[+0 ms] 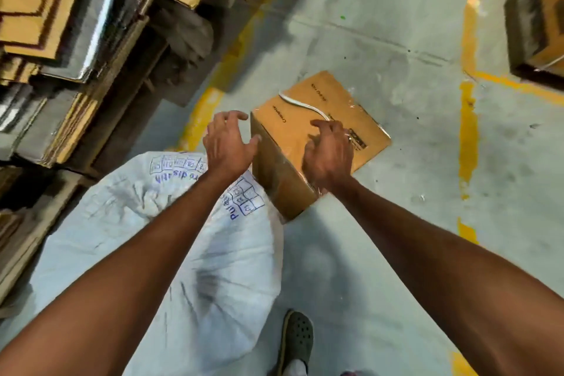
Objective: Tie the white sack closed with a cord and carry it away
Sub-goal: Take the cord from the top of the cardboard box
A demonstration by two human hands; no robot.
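Note:
The white sack (171,241), printed with blue lettering, lies on the floor at the lower left, its gathered mouth pointing toward a cardboard box (341,107). On top of that box rests a white cord (300,104). My left hand (227,143) hovers with fingers spread over the box's left edge, just beyond the sack's mouth, holding nothing. My right hand (329,152) is over the box top with curled fingers at the cord's near end. The fingers hide whether they grip the cord.
Stacks of flattened cardboard (45,9) and boxes line the left side. Another box stack (537,15) stands at the top right. Yellow lines (468,131) mark the grey concrete floor. My shoe (296,342) is at the bottom centre.

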